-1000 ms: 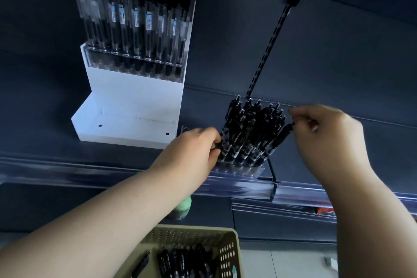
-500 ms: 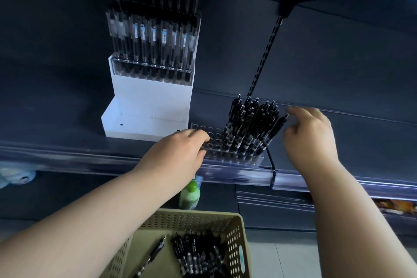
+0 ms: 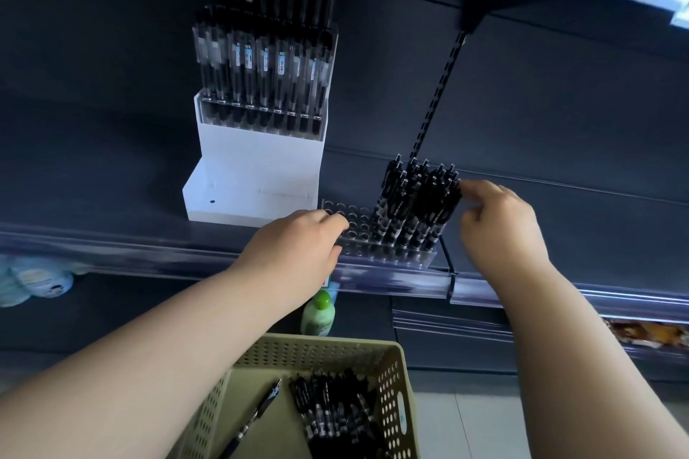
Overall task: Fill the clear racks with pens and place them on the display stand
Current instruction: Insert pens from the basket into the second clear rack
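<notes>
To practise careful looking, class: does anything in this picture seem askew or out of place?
Mildly. The clear rack is only part filled: pens crowd its right end, the left holes hold none. In the basket one pen lies apart from the heap.

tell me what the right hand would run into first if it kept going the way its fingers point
The cluster of black click pens standing in the clear plastic rack. The right hand points left, fingertips at or almost at the nearest pens; depth is unclear.
</notes>
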A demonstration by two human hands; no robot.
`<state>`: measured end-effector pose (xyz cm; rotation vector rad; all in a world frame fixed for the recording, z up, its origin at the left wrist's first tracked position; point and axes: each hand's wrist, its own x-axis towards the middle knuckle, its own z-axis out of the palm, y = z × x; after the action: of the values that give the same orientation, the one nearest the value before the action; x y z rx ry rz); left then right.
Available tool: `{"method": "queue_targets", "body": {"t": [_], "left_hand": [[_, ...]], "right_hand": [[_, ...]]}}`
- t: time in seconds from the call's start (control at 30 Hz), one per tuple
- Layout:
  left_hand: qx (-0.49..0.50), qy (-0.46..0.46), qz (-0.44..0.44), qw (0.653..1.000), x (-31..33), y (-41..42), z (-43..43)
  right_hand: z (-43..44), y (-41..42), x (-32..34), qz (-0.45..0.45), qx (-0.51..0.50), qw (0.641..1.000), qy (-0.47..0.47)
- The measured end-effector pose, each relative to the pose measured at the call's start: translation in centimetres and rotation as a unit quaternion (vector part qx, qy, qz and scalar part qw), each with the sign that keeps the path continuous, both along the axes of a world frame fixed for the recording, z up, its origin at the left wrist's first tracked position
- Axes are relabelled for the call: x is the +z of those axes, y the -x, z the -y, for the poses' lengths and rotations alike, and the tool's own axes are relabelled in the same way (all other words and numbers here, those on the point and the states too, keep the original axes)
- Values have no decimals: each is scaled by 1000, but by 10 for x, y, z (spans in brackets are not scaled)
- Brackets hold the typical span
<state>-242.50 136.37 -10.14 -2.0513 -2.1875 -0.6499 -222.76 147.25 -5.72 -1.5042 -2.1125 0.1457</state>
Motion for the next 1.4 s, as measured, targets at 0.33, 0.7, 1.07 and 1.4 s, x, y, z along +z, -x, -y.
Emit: {"method": "queue_targets", "body": {"t": [0.33, 0.7, 1.07, 1.4], "left_hand": [[-6, -12, -14, 1000, 1, 1, 4], [-11, 82, -71, 994, -15, 8, 30], [37, 319, -23, 947, -107, -4, 72], [279, 430, 286, 810, -191, -11, 65]], "right_hand": [[9, -2, 0, -1, 0, 1000, -10], [75, 37, -50, 81, 154, 985, 8], [121, 74, -159, 241, 160, 909, 301], [133, 86, -249, 235, 79, 861, 445]]}}
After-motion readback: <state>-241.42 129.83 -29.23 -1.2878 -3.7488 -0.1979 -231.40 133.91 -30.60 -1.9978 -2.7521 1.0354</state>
